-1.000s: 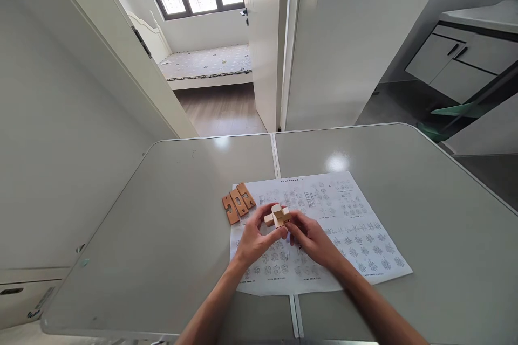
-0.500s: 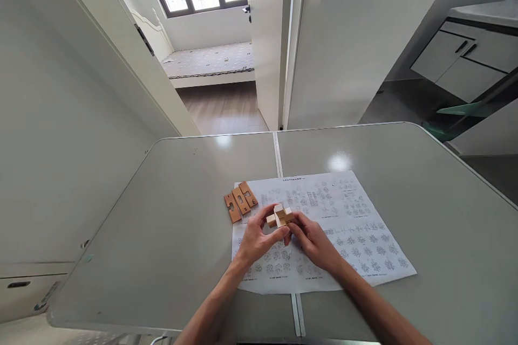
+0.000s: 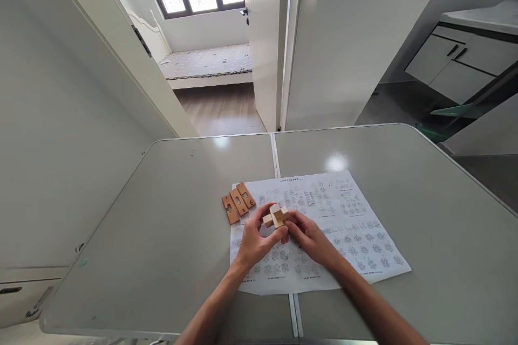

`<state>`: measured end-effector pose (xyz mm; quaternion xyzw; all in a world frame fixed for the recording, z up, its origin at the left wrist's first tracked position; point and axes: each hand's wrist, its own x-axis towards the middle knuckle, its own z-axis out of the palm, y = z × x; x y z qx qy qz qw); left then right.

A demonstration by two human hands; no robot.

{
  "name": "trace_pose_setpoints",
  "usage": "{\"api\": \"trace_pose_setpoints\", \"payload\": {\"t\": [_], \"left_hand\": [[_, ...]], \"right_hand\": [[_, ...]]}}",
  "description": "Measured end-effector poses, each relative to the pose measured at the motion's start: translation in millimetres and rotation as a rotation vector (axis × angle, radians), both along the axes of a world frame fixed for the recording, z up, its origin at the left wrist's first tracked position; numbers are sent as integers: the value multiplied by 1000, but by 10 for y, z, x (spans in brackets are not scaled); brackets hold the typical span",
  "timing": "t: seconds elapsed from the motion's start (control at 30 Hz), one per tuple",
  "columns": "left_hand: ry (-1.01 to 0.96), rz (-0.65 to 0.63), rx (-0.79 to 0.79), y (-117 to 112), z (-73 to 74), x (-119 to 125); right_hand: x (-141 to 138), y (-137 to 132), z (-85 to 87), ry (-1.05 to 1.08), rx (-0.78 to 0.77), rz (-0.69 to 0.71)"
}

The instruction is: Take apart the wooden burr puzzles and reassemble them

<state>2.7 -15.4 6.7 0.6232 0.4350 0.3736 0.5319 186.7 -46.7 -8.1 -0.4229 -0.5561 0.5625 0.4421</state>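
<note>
Pinching the wooden cross [image 3: 276, 216] from both sides, the left hand [image 3: 254, 240] and right hand [image 3: 309, 237] keep it over the printed sheet [image 3: 348, 226] by the worktop's [image 3: 162, 226] near edge. Nothing has shifted; the three loose pieces [image 3: 238, 202] stay unfitted at the sheet's far-left corner.

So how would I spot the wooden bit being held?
On the grey table lies a printed sheet. Over its left part, the left hand and right hand hold a small pale wooden cross of interlocked bars. Unlike the three flat notched pieces at the sheet's far left corner, it is assembled.
</note>
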Motion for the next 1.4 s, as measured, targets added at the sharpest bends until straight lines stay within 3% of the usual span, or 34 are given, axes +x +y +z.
{"api": "trace_pose_setpoints", "payload": {"t": [0.2, 0.4, 0.67, 0.9, 1.2, 1.4], "left_hand": [[14, -1, 34, -2, 31, 15], [92, 81, 103, -2, 4, 12], [38, 80, 92, 18, 21, 3], [124, 135, 201, 0, -7, -9], [92, 115, 148, 42, -36, -40], [192, 92, 347, 21, 35, -27]], "right_hand": [[-27, -26, -35, -150, 70, -104], [-69, -54, -39, -259, 130, -177], [-88, -36, -69, -232, 127, -172], [-97, -35, -50, -220, 145, -162], [-103, -26, -42, -138, 88, -120], [2, -20, -91, -39, 24, -158]]}}
